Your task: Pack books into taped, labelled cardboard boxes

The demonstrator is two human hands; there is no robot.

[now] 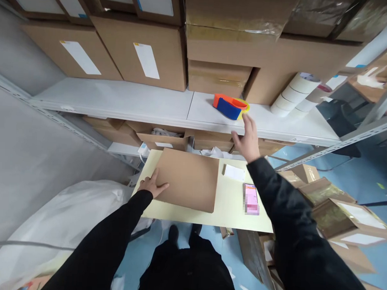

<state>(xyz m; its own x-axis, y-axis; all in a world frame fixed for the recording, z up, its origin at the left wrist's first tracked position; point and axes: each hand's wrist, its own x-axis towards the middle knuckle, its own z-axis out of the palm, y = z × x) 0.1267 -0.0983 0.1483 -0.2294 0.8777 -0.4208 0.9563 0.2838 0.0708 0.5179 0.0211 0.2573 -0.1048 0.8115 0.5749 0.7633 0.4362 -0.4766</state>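
Note:
A flat, closed cardboard box [188, 179] lies on the pale yellow table [230, 218]. My left hand [151, 186] rests on its left edge, fingers spread, pressing rather than gripping. My right hand [248, 140] is raised in front of the shelf edge, fingers apart and holding nothing. Just beyond its fingertips, an orange and blue tape dispenser [228, 107] with a yellow part stands on the grey shelf [144, 99]. Whether the fingertips touch it, I cannot tell.
To the right of the box lie a stack of white labels [234, 172] and a phone [251, 199]. Tape rolls [292, 93] stand stacked on the shelf, before large cartons [149, 50]. More cartons [346, 218] crowd the floor at right; white sheeting [73, 217] bulges at left.

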